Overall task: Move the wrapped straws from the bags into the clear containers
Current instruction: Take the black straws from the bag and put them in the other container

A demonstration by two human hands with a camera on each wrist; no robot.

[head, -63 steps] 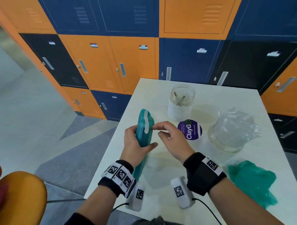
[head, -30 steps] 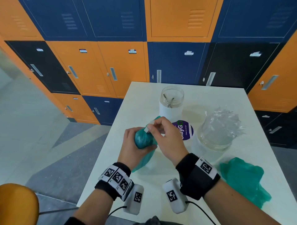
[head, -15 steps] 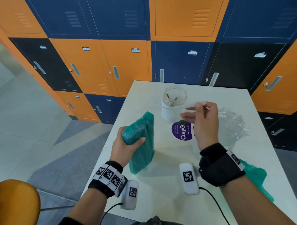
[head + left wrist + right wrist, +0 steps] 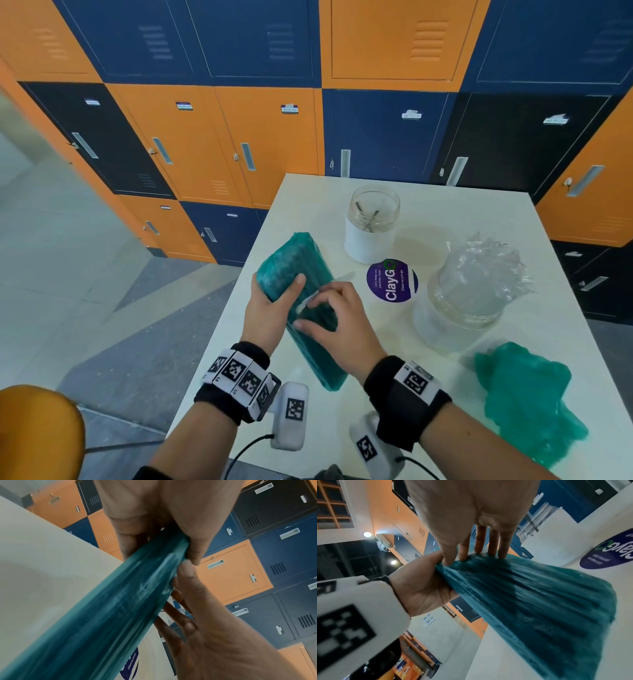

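L hand (image 4: 265,313) grips teal bag (image 4: 301,308) | R hand (image 4: 337,320) fingertips on bag, wrist-cam only

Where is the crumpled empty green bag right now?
In the head view the crumpled green bag lies flat on the white table at the near right, just in front of the large clear jar and beside the right forearm.

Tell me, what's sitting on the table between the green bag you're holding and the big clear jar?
A round purple ClayGo sticker lies on the table between the green bag and the big clear jar, seen in the head view.
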